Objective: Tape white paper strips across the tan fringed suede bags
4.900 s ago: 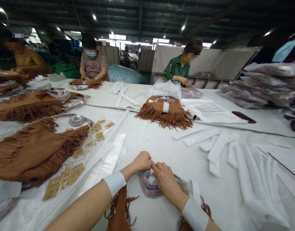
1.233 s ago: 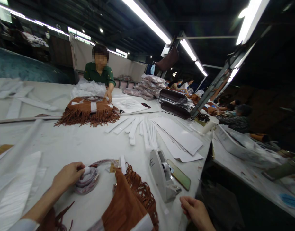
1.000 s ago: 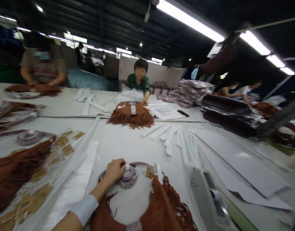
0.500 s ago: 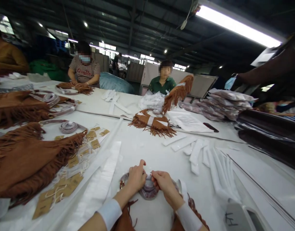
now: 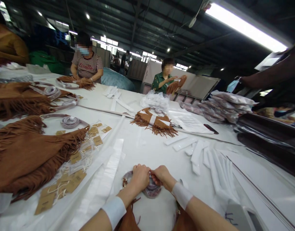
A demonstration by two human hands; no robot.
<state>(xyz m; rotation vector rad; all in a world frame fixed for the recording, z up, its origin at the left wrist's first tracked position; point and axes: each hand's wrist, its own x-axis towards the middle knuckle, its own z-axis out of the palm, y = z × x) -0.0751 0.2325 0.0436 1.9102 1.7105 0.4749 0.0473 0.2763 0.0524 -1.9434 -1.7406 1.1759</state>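
A coiled bag strap (image 5: 152, 192) in a pale wrapping lies on the white table in front of me, joined to a brown fringed bag (image 5: 128, 221) partly cut off at the bottom edge. My left hand (image 5: 140, 175) is closed at the coil's upper left side. Fingers pinched, my right hand (image 5: 162, 176) grips at the top of the same coil, its fingertips meeting those of the left. The exact spot they pinch is hidden. Metal hardware (image 5: 124, 182) shows just left of my left hand.
Brown fringed bags (image 5: 34, 160) lie at left beside cardboard tags (image 5: 72, 181). White paper strips (image 5: 198, 154) and a grey device (image 5: 241, 215) are at right. A banded fringed bag (image 5: 153, 120) sits ahead. Across the table, one co-worker (image 5: 163, 80) holds a fringed piece; another (image 5: 88, 65) handles a bag.
My left hand has moved right and its raised finger has curled in, so both hands now meet over the coil. The co-worker ahead has drawn the fringed piece closer.
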